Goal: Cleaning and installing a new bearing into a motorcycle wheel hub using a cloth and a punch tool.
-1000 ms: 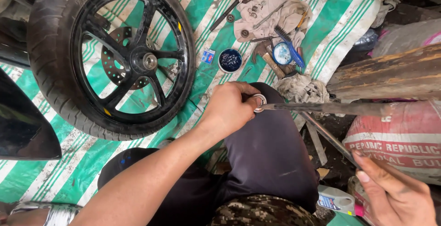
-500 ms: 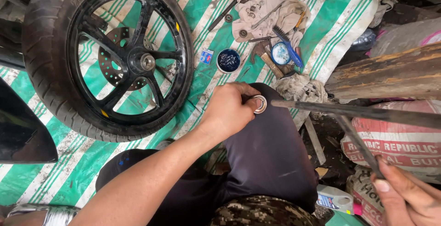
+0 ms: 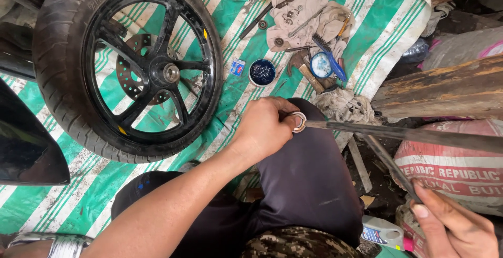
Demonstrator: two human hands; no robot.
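My left hand [image 3: 262, 129] rests on my knee and pinches a small metal ring [image 3: 298, 121] between thumb and fingers. A long flat metal bar [image 3: 408, 133] runs from the right edge, and its tip meets the ring. My right hand [image 3: 453, 229] is at the lower right corner. It grips a thinner dark rod [image 3: 390, 163] that slants up-left to join the long bar. How the two bars connect is hidden.
A black motorcycle wheel [image 3: 57, 79] with tyre and brake disc lies on a green-and-white striped tarp [image 3: 377, 38]. Beyond my knee sit a blue grease tin [image 3: 262, 72] and a cloth with wrenches and small parts [image 3: 309, 6]. To the right are a wooden plank [image 3: 445, 85] and a sack [image 3: 450, 169].
My left hand stays on the ring at my knee. My right hand has slid slightly right and down along the thin rod. The view has shifted a little.
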